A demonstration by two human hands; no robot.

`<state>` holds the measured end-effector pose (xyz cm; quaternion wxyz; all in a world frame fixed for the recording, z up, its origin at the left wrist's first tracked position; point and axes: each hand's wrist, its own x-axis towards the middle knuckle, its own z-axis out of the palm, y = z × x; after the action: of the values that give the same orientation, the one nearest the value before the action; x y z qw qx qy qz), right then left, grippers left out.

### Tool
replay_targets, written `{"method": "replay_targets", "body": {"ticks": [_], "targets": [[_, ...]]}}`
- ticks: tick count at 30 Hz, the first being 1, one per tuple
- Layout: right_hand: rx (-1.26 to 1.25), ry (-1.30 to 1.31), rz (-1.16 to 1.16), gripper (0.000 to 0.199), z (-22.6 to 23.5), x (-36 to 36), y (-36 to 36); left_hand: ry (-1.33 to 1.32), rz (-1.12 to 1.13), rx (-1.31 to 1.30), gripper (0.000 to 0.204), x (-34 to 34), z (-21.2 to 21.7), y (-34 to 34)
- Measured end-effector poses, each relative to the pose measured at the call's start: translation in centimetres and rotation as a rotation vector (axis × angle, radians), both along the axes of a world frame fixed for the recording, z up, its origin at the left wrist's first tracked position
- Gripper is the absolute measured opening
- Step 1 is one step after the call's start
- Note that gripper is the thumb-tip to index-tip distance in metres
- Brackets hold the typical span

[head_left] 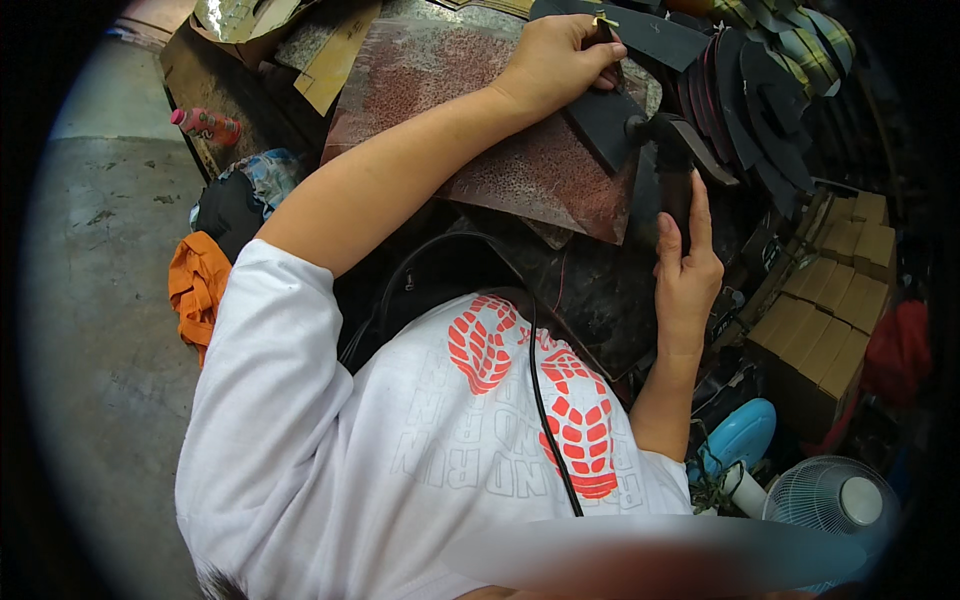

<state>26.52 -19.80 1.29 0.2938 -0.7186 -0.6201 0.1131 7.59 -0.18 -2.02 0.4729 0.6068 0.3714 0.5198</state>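
Note:
My left hand (570,62) is closed at the far side of the worn reddish-brown board (400,90). Its thumb and fingers pinch a narrow dark strip with a small brass-coloured piece (605,20) at its top; the exact kind is unclear. Below those fingers lies a flat black piece (606,125) on the board's right part. My right hand (690,250) is wrapped round the dark handle of a hammer (675,185), index finger stretched along it. The hammer's round face is close to the black piece; I cannot tell whether they touch.
Stacked black curved sheets (750,110) crowd the far right. Brown cardboard boxes (825,300) and a fan (835,500) stand at right. To the left are a pink bottle (207,126) and orange cloth (200,285). A black cable (540,390) hangs over my shirt.

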Motion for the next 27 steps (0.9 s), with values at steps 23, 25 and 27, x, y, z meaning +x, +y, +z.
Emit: {"method": "replay_targets", "body": {"ticks": [23, 25, 27], "targets": [[0.205, 0.196, 0.111, 0.040, 6.0, -0.6, 0.9, 0.493, 0.086, 0.817, 0.008, 0.8, 1.2, -2.2], [0.035, 0.280, -0.008, 0.056, 3.3, 0.1, 0.8, 0.442, 0.102, 0.819, 0.009, 0.9, 1.1, -2.1], [0.136, 0.199, -0.022, 0.055, 1.9, 0.8, 0.4, 0.430, 0.139, 0.776, 0.009, 1.2, 0.8, -1.8]]}}
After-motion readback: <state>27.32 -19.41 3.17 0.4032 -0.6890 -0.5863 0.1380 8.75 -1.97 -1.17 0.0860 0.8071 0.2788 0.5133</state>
